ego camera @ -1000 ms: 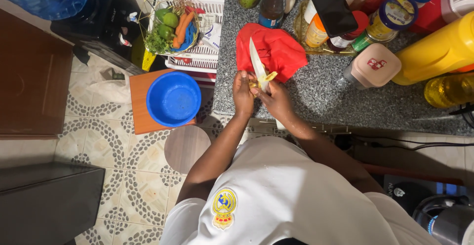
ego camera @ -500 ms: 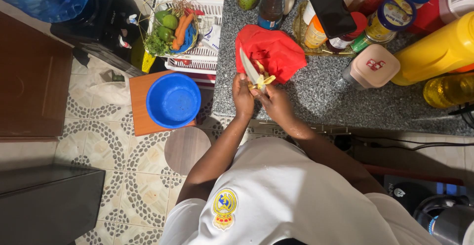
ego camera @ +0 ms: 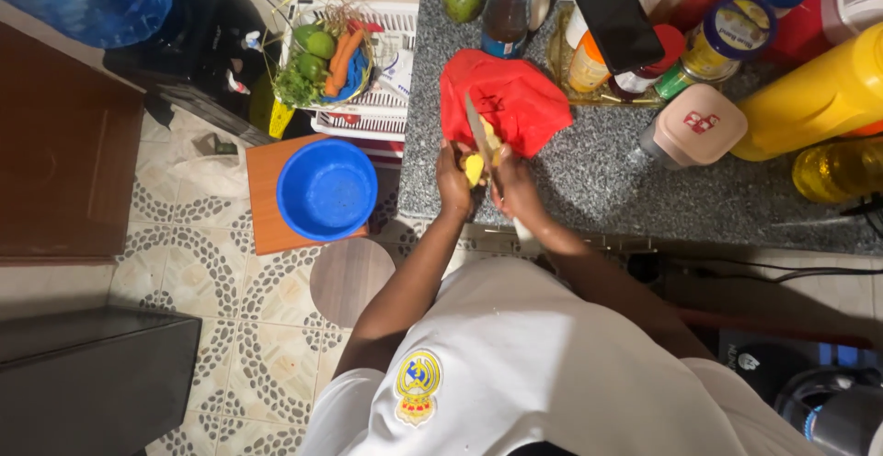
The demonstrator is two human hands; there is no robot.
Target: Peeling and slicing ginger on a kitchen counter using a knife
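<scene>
Just above the middle of the frame, the left hand [ego camera: 453, 183] is curled around a small yellow piece of peeled fruit or vegetable [ego camera: 474, 167], and the right hand [ego camera: 515, 189] is closed on the handle of a kitchen knife [ego camera: 478, 125], whose blade points up and left over the piece. The two hands sit close together at the front edge of the grey speckled worktop [ego camera: 589, 180]. The yellow piece looks light, wet and likely slippery, firm enough to cut but easy to lose, so a cupped grip round its lower half, fingers kept behind the blade, seems safest. Just above the hands lies a red plastic bag [ego camera: 515, 97], soft and crumpled. To the right the worktop is crowded with a square-lidded jar [ego camera: 694, 125], a yellow bottle [ego camera: 819, 97] and other bottles and tins, leaving free room mainly along the front edge. To the left, beyond the worktop's edge, a blue bowl [ego camera: 326, 189] sits on a low orange stool [ego camera: 262, 199], with a basket of vegetables [ego camera: 326, 56] above it.
</scene>
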